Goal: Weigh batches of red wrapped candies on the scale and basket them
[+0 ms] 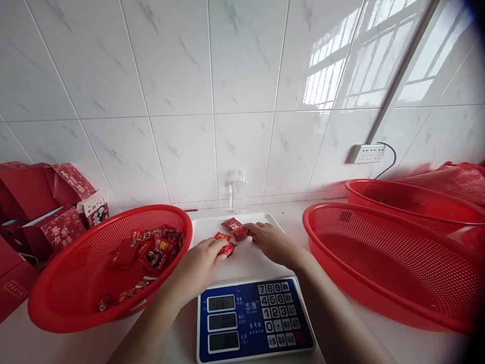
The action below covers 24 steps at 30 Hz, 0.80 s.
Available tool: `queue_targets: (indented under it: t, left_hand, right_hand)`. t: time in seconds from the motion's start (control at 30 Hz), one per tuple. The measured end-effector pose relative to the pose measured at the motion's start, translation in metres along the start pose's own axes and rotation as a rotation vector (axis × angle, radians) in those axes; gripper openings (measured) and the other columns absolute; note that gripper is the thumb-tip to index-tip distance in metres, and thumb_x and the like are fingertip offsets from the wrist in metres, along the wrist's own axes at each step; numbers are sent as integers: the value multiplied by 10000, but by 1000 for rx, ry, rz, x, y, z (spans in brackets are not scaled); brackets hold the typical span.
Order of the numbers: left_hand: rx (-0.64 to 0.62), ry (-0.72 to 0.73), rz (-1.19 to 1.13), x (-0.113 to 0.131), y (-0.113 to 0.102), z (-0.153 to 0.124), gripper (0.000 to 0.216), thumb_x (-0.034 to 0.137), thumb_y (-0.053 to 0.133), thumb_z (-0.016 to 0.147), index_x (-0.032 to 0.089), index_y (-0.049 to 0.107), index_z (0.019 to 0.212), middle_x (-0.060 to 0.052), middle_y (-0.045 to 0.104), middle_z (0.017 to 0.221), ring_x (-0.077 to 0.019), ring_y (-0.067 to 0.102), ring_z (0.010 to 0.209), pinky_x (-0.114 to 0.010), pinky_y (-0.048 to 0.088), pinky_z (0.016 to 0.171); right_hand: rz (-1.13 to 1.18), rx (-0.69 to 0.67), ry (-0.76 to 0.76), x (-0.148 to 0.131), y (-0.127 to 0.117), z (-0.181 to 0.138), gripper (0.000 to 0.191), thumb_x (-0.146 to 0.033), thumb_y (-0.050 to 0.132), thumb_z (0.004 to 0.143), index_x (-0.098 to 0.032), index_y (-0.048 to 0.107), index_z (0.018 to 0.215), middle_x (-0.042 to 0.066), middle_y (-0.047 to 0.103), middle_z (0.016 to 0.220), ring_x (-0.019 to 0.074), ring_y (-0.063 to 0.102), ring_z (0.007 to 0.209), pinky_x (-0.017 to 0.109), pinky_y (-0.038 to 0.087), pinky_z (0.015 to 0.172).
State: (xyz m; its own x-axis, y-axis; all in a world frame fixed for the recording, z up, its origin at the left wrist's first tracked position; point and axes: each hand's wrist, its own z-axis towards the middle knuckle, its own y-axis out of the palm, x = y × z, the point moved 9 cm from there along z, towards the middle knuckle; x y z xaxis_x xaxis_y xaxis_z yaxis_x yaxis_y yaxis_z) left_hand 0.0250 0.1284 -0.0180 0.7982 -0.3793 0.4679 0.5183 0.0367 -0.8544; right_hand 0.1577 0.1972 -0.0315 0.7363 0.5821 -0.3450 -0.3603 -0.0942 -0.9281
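Note:
My left hand (204,260) reaches over the white scale tray (246,260), thumb and fingers closed on a shiny red wrapped sweet (227,249). Just beyond its fingertips is another red packet (222,236) with yellow print. My right hand (269,241) is above the right side of the tray, fingers curled down at the edge of a flat red packet (234,227). A bit of red shows beneath those fingers, mostly hidden. In front of the tray is the blue scale panel (252,321), with number keys and three displays.
To the left stands a red perforated basket (81,268) with several red packets in it. Red cartons (60,227) are piled behind it. Two more red baskets (364,253) stand at right. A clear plastic bottle (239,192) is by the tiled wall, with a power strip (367,153) mounted further right.

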Motion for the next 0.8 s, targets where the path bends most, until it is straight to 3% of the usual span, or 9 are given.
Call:
queue_targets:
  t: [0.13, 0.3, 0.4, 0.5, 0.67, 0.8]
  left_hand:
    - [35, -90, -19, -11, -9, -1, 308, 329, 316, 972, 261, 573, 1128, -50, 677, 1012, -211, 633, 872, -311, 451, 744]
    - [147, -200, 33, -21, -23, 0, 294, 355, 270, 967, 231, 535, 985, 9, 585, 683, -186, 553, 612, -268, 348, 556]
    - [219, -210, 4, -23, -29, 0, 291, 375, 276, 960, 232, 530, 946, 40, 485, 576, -175, 498, 533, -259, 305, 509]
    - [264, -197, -84, -25, -28, 0, 281, 390, 307, 954, 235, 539, 987, 41, 505, 586, -164, 505, 530, -260, 341, 519]
    - [216, -241, -545, -25, -6, 2, 355, 495, 401, 923, 232, 506, 1137, 0, 629, 795, -151, 614, 626, -291, 497, 617]
    - [91, -299, -1034, -10, 17, 4, 354, 511, 511, 869, 226, 482, 1076, -14, 652, 899, -138, 656, 642, -319, 556, 652]
  right_hand:
    - [-19, 42, 37, 6, -10, -3, 432, -151, 444, 871, -181, 539, 1291, 148, 666, 1097, 291, 598, 1032, 424, 462, 819]
    - [19, 91, 56, 8, -22, -6, 499, -181, 401, 890, -191, 459, 1386, 137, 658, 1136, 272, 612, 993, 397, 483, 774]
    - [154, 177, 82, 9, -32, -6, 495, -179, 363, 904, -219, 451, 1390, 109, 668, 1120, 248, 613, 957, 388, 496, 756]
    - [412, 308, 77, 8, -40, -5, 473, -220, 368, 921, -229, 443, 1388, 88, 672, 1069, 207, 621, 889, 367, 508, 749]
    - [731, 482, -50, -18, -40, -7, 489, -304, 381, 941, -239, 365, 1425, 33, 644, 910, 156, 599, 737, 321, 510, 672]
    - [782, 426, -39, -42, -22, -5, 457, -315, 352, 951, -218, 401, 1395, 29, 634, 854, 150, 579, 658, 311, 499, 617]
